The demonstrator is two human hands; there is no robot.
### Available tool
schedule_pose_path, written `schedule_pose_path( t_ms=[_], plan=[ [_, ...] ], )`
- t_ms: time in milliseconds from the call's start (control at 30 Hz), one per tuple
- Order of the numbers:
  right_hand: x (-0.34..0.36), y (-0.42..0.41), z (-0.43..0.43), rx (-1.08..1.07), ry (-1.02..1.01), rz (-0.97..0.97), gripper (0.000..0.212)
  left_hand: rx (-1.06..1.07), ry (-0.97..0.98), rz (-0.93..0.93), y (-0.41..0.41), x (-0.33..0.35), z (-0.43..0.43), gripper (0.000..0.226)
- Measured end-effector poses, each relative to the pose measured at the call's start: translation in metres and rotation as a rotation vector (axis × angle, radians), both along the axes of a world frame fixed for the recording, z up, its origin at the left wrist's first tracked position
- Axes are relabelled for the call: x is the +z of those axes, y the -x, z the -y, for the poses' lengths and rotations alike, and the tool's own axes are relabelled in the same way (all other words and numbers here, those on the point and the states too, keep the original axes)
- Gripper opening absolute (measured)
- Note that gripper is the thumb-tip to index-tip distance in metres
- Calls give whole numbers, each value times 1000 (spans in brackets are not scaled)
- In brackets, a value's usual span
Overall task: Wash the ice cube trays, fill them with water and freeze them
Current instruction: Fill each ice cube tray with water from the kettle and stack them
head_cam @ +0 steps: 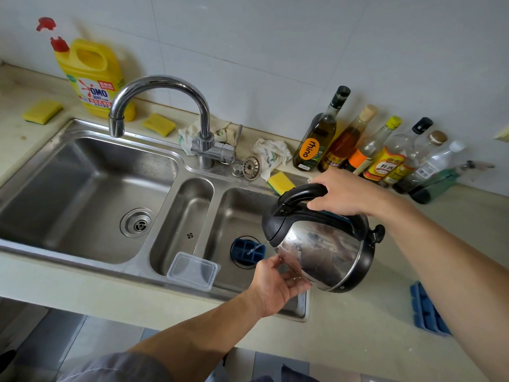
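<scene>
A blue ice cube tray (247, 251) lies in the bottom of the right sink basin (237, 213), partly hidden by the kettle. My right hand (344, 193) grips the black handle of a steel kettle (322, 244), which is tilted left. A thin stream of water runs from its spout into the tray. My left hand (275, 285) is under the kettle's steel side, fingers against it. A second blue ice cube tray (428, 310) rests on the counter at the right, partly behind my right forearm.
A clear plastic lid (192, 270) sits on the divider by the small middle basin. The large left basin (82, 194) lies under the faucet (162, 106). Detergent jug (91, 75), yellow sponges (281, 183), rags and several bottles (371, 150) line the back wall.
</scene>
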State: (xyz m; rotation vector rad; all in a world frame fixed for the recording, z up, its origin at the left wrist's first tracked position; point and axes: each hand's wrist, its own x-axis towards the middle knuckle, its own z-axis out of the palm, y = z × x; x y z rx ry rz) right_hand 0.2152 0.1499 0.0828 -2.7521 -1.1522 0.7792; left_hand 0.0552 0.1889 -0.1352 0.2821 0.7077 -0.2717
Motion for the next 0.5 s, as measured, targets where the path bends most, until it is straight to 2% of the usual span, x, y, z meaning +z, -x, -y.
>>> schedule_pose_path(
  t_ms=[500],
  plan=[
    [5,-3,14,-27,20,-2,27,-35,17,-10,-5,5,14,45]
  ],
)
